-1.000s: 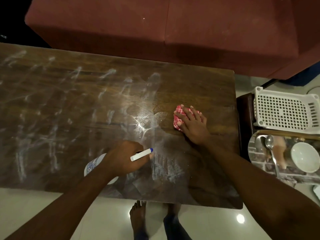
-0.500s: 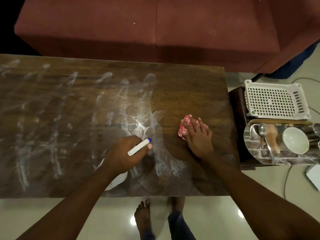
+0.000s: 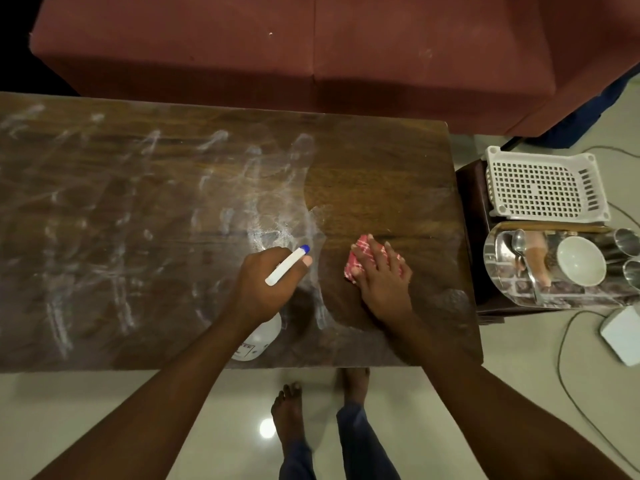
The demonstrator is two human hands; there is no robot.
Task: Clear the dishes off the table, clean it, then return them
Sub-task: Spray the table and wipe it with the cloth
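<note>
The long wooden table [image 3: 381,161] is streaked with white cleaning spray over its left and middle parts. My left hand [image 3: 266,282] grips a white spray bottle [image 3: 258,337] with a blue-tipped nozzle, near the front edge. My right hand [image 3: 382,282] lies flat on a red and white checked cloth [image 3: 360,254] pressed to the tabletop, just right of the bottle. The wood around the cloth looks wiped and darker. The dishes stand off the table on a shiny tray [image 3: 554,296] at the right: a white bowl [image 3: 580,261], a spoon [image 3: 519,240] and steel cups [image 3: 627,242].
A red sofa [image 3: 311,46] runs along the table's far side. A white perforated basket [image 3: 545,185] sits on a dark side stand behind the tray. Cables and a white box [image 3: 623,334] lie on the tiled floor at right. My bare feet [image 3: 287,410] stand at the table's front edge.
My right hand has slid the cloth toward the front edge of the table, widening the wiped patch. My left hand has kept the spray bottle in about the same place.
</note>
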